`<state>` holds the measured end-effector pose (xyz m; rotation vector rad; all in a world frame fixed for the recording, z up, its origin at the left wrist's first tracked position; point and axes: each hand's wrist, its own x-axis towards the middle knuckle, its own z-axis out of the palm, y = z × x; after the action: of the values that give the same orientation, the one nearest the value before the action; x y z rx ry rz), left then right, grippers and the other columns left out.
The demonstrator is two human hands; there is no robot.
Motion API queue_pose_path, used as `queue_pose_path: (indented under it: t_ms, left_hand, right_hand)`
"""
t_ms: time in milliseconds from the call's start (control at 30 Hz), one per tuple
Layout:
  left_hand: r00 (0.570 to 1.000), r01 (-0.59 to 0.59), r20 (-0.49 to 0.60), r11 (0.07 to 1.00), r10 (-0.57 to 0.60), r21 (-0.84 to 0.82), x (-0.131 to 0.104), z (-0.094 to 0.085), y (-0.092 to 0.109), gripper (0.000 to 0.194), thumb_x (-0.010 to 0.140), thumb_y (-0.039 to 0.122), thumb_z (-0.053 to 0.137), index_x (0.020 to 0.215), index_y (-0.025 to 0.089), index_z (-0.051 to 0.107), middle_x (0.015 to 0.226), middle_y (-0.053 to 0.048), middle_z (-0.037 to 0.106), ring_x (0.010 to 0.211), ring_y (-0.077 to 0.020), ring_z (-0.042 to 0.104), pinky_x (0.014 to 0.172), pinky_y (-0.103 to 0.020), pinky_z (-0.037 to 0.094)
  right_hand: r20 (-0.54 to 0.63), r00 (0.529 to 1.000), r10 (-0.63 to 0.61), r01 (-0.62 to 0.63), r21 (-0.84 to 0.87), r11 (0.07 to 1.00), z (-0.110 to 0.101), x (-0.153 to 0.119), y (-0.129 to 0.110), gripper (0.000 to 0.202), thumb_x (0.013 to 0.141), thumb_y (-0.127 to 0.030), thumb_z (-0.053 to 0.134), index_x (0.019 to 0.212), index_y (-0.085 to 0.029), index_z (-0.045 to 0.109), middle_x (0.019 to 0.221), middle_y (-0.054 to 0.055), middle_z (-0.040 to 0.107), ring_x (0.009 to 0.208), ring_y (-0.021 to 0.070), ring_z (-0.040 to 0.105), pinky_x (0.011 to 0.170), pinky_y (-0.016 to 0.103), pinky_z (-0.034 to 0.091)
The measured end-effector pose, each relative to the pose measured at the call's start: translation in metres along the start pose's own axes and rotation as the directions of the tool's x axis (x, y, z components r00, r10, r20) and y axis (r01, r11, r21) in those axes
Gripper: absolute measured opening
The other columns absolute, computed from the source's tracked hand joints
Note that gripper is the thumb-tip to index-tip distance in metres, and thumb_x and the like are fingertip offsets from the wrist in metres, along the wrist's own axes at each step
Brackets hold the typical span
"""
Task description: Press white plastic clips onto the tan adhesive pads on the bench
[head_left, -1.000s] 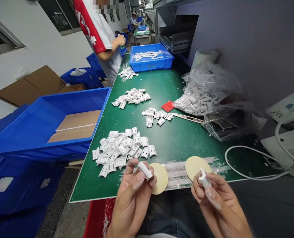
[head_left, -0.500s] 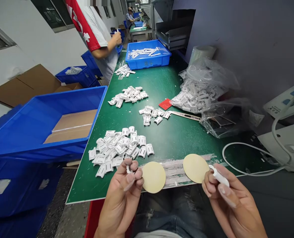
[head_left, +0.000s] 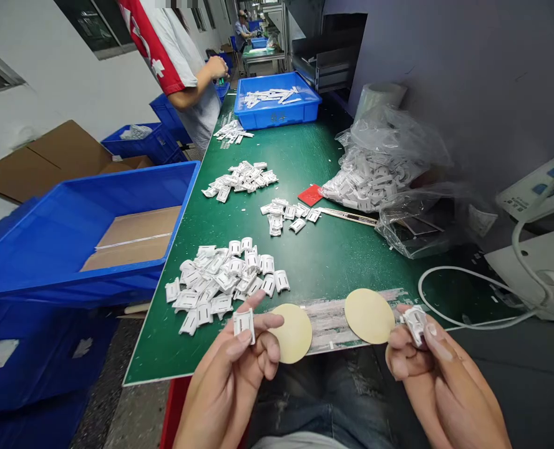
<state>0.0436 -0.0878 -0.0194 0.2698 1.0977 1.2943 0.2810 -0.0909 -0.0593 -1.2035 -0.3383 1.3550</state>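
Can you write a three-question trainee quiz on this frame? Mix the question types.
1. True or false: the left hand holds a small white clip in its fingertips.
2. What lies on the green mat between the two hands? A) two tan discs B) a pair of scissors C) a blue tray
3. Fill in: the right hand holds a small white ____.

Key
1. True.
2. A: one tan disc lies by the left hand, another tan disc by the right hand.
3. Clip: a second white clip, pinched at the fingertips.
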Motion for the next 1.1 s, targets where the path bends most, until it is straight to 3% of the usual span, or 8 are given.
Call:
queue_pose_path:
  t_ms: [100,233,467,600,700,767,933,1100]
  left_hand:
    - [0.989,-0.111,-0.083,0.981,0.126,0.157,0.002,-0.009,-0.007,0.045,0.082,0.031,0.069,0.124,0.021,0.055,0.102,-0.012,0.07,0.071,-0.0172,0.062,0.064,-0.029,0.054]
    - [0.966,-0.201,-0.075,0.901,0.247,0.385,0.006,-0.022,-0.012,0.035,0.085,0.044,0.066,0.111,0.02,0.064,0.097,-0.009,0.071,0.075,-0.0176,0.061,0.069,-0.029,0.053]
    - [0.862,-0.292,-0.049,0.573,0.504,0.766,0.004,-0.032,-0.011,0.028,0.086,0.046,0.065,0.104,0.026,0.074,0.121,-0.003,0.063,0.111,-0.0209,0.057,0.098,-0.027,0.044]
    - [0.88,-0.249,-0.103,0.636,0.464,0.731,0.004,-0.028,-0.01,0.034,0.077,0.047,0.074,0.104,0.025,0.072,0.101,-0.003,0.069,0.092,-0.0187,0.063,0.078,-0.024,0.053]
    - [0.891,-0.258,-0.084,0.649,0.446,0.715,0.005,-0.027,-0.011,0.032,0.073,0.045,0.079,0.094,0.023,0.072,0.088,-0.002,0.071,0.081,-0.0165,0.065,0.07,-0.021,0.055]
    - [0.886,-0.287,-0.051,0.631,0.461,0.721,0.006,-0.028,-0.012,0.028,0.074,0.044,0.078,0.091,0.022,0.071,0.085,-0.002,0.072,0.079,-0.0156,0.066,0.069,-0.02,0.055]
    - [0.834,-0.426,0.16,0.432,0.527,0.795,0.009,-0.034,-0.011,0.013,0.087,0.033,0.066,0.098,0.027,0.069,0.094,0.001,0.071,0.085,-0.0128,0.067,0.074,-0.018,0.054]
    - [0.696,-0.6,0.476,0.071,0.538,0.797,0.016,-0.029,-0.006,0.014,0.092,0.019,0.058,0.101,0.028,0.065,0.097,0.003,0.069,0.088,-0.0116,0.064,0.074,-0.02,0.051]
  right_hand:
    - [0.026,1.0,0.016,-0.015,-0.014,1.0,-0.001,-0.001,-0.001,0.02,0.083,-0.036,0.072,0.098,-0.023,0.07,0.085,0.003,0.064,0.065,0.0125,0.055,0.057,0.021,0.052]
    - [0.032,0.999,-0.034,0.036,-0.076,0.996,-0.001,-0.003,-0.002,0.015,0.085,-0.035,0.07,0.094,-0.023,0.069,0.09,0.004,0.064,0.075,0.0148,0.057,0.062,0.02,0.054]
    - [0.003,0.996,-0.094,0.094,-0.114,0.989,-0.001,-0.003,-0.003,0.019,0.082,-0.031,0.074,0.098,-0.022,0.069,0.095,0.002,0.058,0.08,0.0127,0.052,0.071,0.016,0.053]
    - [-0.023,0.996,-0.081,0.077,-0.12,0.99,-0.002,-0.003,-0.005,0.021,0.081,-0.035,0.075,0.096,-0.022,0.067,0.084,0.002,0.057,0.075,0.0133,0.052,0.068,0.018,0.054]
    - [0.007,0.996,-0.09,0.09,-0.17,0.981,-0.006,0.0,-0.003,0.024,0.076,-0.033,0.079,0.094,-0.022,0.068,0.096,0.004,0.062,0.075,0.0128,0.057,0.069,0.02,0.055]
    - [0.042,0.98,-0.193,0.198,-0.23,0.953,-0.008,0.003,-0.002,0.021,0.076,-0.032,0.079,0.091,-0.022,0.068,0.104,0.004,0.062,0.08,0.0135,0.06,0.074,0.021,0.055]
    - [0.192,0.849,-0.492,0.513,-0.525,0.679,-0.012,0.014,-0.003,0.009,0.081,-0.027,0.075,0.087,-0.024,0.069,0.102,0.002,0.062,0.101,0.0164,0.059,0.089,0.022,0.047]
    - [0.538,0.709,-0.456,0.685,-0.678,0.266,-0.011,0.032,-0.012,0.009,0.09,-0.024,0.065,0.095,-0.026,0.071,0.1,0.003,0.066,0.097,0.0193,0.06,0.085,0.033,0.047]
